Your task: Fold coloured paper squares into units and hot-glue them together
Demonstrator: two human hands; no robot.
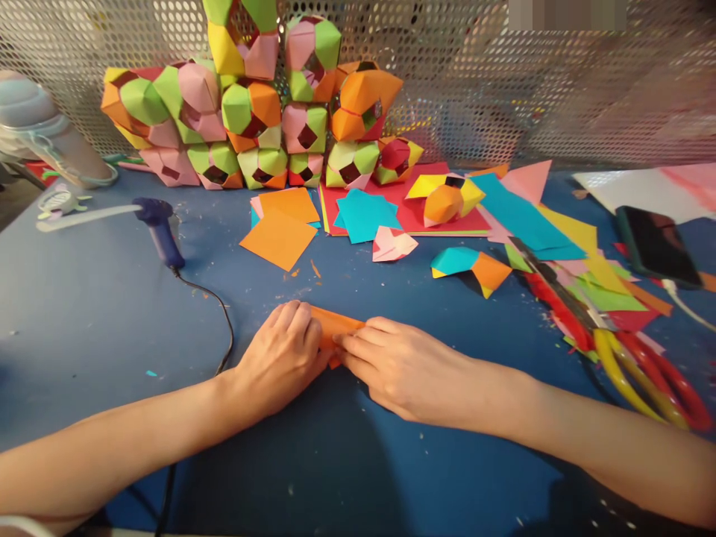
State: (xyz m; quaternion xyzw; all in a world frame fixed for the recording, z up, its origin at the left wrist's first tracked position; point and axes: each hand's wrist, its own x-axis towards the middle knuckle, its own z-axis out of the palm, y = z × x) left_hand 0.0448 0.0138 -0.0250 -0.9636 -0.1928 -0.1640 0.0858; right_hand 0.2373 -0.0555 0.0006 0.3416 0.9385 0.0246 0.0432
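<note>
Between my two hands, on the blue table (313,455), lies a folded piece of orange paper (338,326). My left hand (285,347) is curled over the paper's left end, with the fingers bent and the thumb pressing near its lower edge. Over the right end, my right hand (391,362) has its fingers together, tips pinching the near edge. The hands partly hide the paper, so its exact fold cannot be made out. Beyond them are loose orange squares (280,239) and blue squares (366,215), along with a small pink folded piece (393,245).
Folded paper balls (251,112) are stacked against a perforated metal screen (464,74). A glue gun (162,231) with a black cord stands left. Scissors (632,365) lie right among paper scraps, near a phone (657,246). A bottle (50,134) stands far left.
</note>
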